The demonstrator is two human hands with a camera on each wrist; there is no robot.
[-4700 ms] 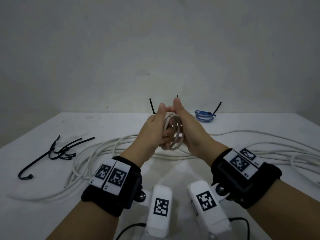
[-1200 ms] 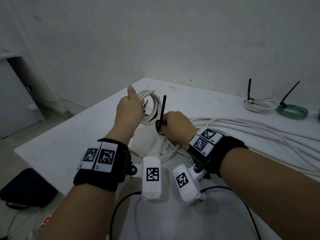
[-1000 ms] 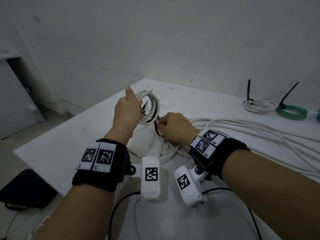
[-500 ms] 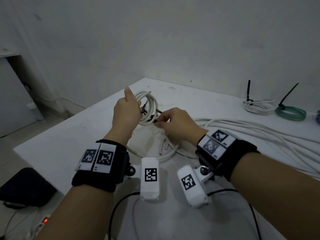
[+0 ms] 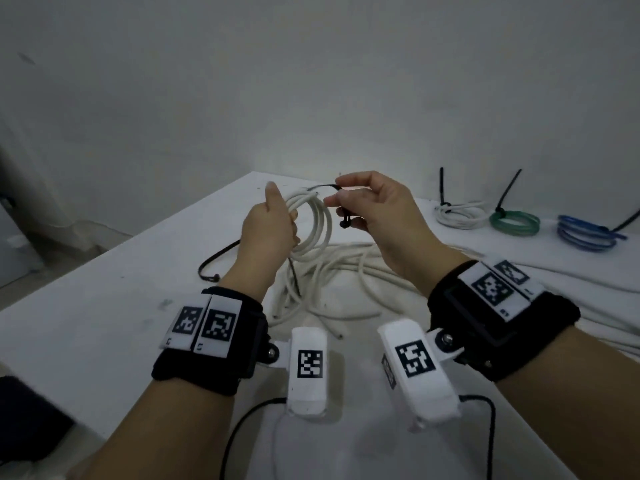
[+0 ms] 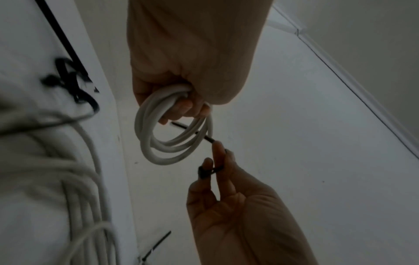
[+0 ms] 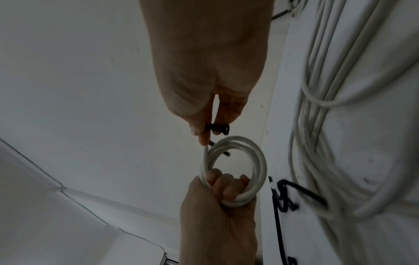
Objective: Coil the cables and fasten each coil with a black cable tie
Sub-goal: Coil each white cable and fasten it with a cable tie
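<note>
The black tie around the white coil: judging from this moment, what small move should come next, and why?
Probably feed the tie's tail into its head and pull it snug. The left hand grips the white coil, and the black cable tie already passes through the coil. The right hand pinches it near the head, but the loop does not look closed yet.
</note>
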